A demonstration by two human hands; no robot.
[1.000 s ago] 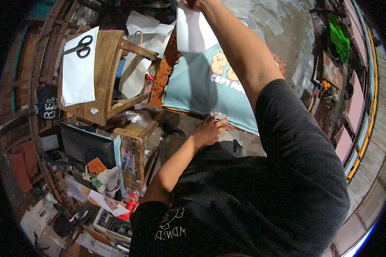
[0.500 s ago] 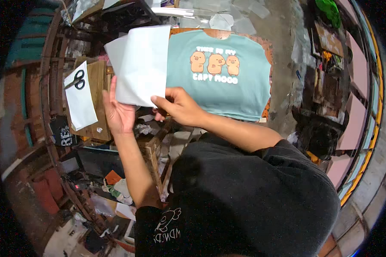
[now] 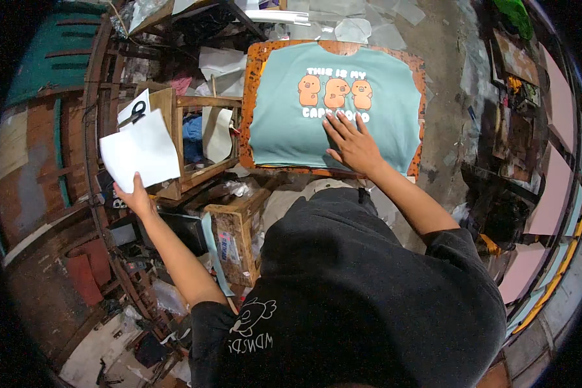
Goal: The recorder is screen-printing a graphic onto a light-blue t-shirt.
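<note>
A white sheet of paper point(image 3: 142, 152) is pinched at its near edge by my left hand point(image 3: 137, 199), thumb on top. It hangs at the left, partly covering another white sheet on which black scissors point(image 3: 134, 115) lie. My right hand point(image 3: 355, 145) rests with fingers spread on a teal shirt piece point(image 3: 281, 123), at the lower edge of its print. That print shows three orange-brown cartoon animals with white lettering. The cloth lies spread over an orange, dark-speckled board point(image 3: 248, 77), whose rim shows around it.
Beside the board stands a wooden frame point(image 3: 208, 101) with blue cloth and pale sheets in it. A wooden crate point(image 3: 239, 226) sits nearer me. Pink panels point(image 3: 549, 194) line a rack at the right. Scrap sheets point(image 3: 352, 30) litter the floor beyond the board.
My left hand has carried the white paper left and nearer, away from the shirt piece. My right hand has let go of the paper and moved right onto the cloth.
</note>
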